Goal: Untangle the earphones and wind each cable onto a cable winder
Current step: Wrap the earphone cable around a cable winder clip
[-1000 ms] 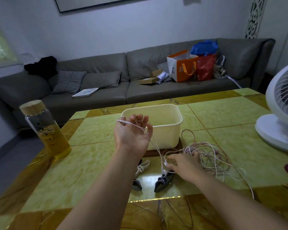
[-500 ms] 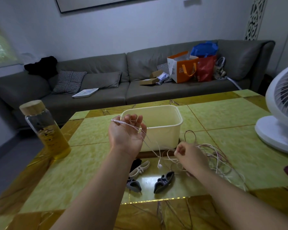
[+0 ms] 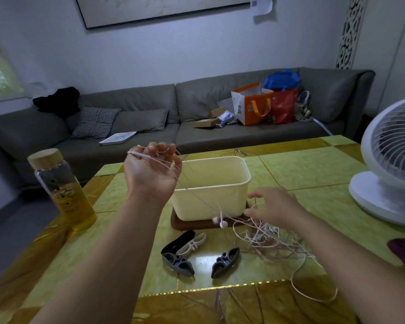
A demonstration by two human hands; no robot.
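Note:
My left hand (image 3: 151, 174) is raised in front of the cream tub, fingers curled around loops of thin white earphone cable. From it the cable runs down to two earbuds (image 3: 221, 221) dangling by the tub's base. My right hand (image 3: 272, 206) hovers with fingers spread over the tangled heap of earphone cables (image 3: 271, 239) on the table, touching strands; I cannot tell if it pinches one. Three cable winders lie in front: a white one (image 3: 193, 244), a grey one (image 3: 178, 263) and a dark one (image 3: 225, 261).
A cream plastic tub (image 3: 211, 183) stands on a brown mat at the table's middle. A glass bottle with yellow liquid (image 3: 62, 190) stands at the left edge, a white fan (image 3: 388, 164) at the right. A cable loop (image 3: 313, 293) trails toward the front. A grey sofa lies behind.
My left hand has lifted higher with the cable, pulling the earbuds up off the table. My right hand has moved from the winders to the cable heap beside the tub.

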